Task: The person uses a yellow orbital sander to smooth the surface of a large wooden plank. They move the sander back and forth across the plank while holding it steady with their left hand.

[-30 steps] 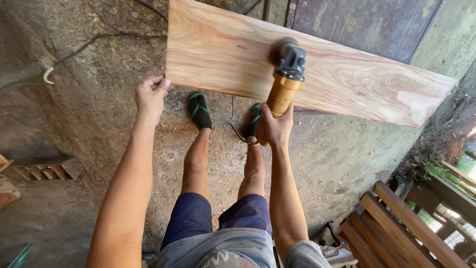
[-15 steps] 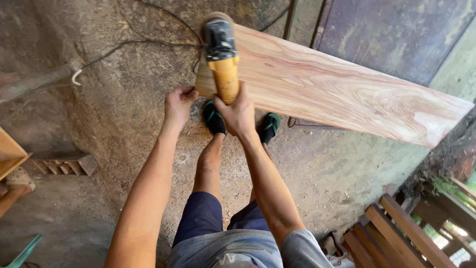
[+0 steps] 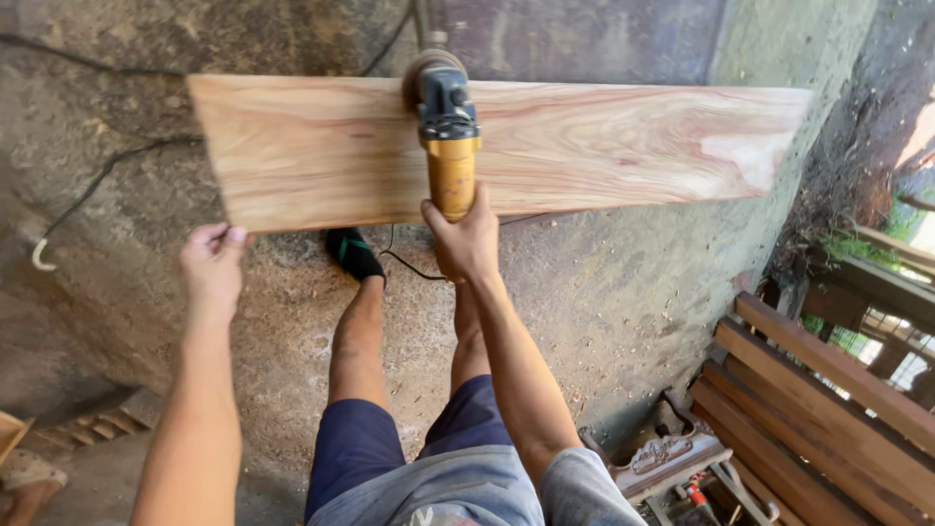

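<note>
Pale wood, pink and tan grain running lengthwise: the plank (image 3: 506,146) lies flat across the view in front of me, raised above the dusty concrete floor (image 3: 604,292); what it rests on I cannot see.

My right hand (image 3: 466,239) is closed tight round the yellow body of the angle grinder (image 3: 446,127), thumb up along the handle. The tool's dark head sits on the board's face near the far edge, roughly mid-length. Half a second ago the grinder was at the board's left end, and a second ago the board ran slanted across the view with the tool nearer its middle. So the tool has travelled along the face, and my head has swung square to the work. I read that as passes going back and forth over the surface.

My left hand (image 3: 212,258) is loosely curled, fingertips touching the near left corner of the plank, gripping nothing. Earlier it hung just short of the edge; now it makes contact, which I judge steadies the board.

A black cord (image 3: 404,261) trails from the grinder under the board toward my foot in a dark sandal (image 3: 353,255). Sawdust lies on the floor beneath the board. To the right, well apart, stands a slatted wooden bench (image 3: 828,390).
</note>
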